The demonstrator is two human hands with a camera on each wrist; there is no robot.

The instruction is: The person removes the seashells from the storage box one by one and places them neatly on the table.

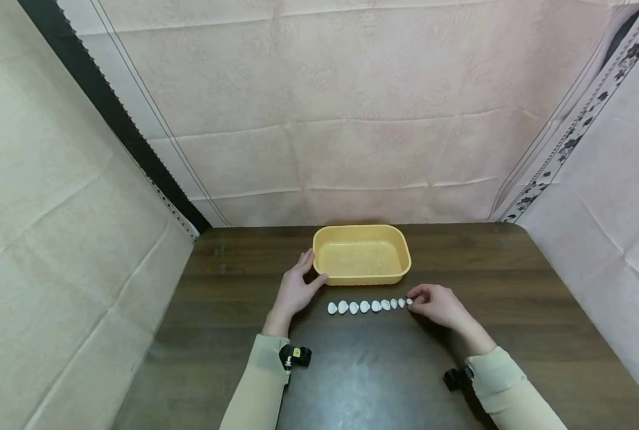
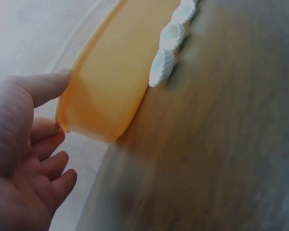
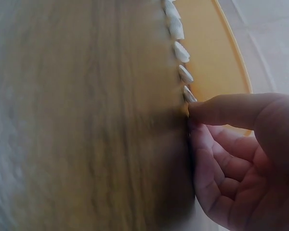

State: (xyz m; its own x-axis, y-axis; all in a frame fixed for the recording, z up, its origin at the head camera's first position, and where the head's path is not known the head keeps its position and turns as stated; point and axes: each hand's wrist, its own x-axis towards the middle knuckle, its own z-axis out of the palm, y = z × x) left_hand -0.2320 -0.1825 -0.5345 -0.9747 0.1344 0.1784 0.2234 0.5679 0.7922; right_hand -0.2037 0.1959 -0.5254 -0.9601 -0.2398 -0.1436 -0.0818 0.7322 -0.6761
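Observation:
In front of a yellow plastic basin (image 1: 362,280) lies a row of several white seashells (image 1: 365,307), larger at left and smaller toward the right. My left hand (image 1: 296,288) holds the basin's near left corner; in the left wrist view, the thumb and index finger (image 2: 47,89) are at its rim. At the row's right end, my right hand (image 1: 435,304) pinches the smallest shell (image 1: 409,301) between thumb and fingertips. The right wrist view shows that thumb (image 3: 221,109) beside the last visible shell (image 3: 189,94), with the pinched one mostly hidden behind the fingers.
Everything stands on a dark brown wooden table (image 1: 352,370). The basin sits near its back edge, close to a pale cloth hanging (image 1: 352,119). More light cloth hangs at the left (image 1: 83,239) and right (image 1: 610,197). Each wrist wears a small black camera.

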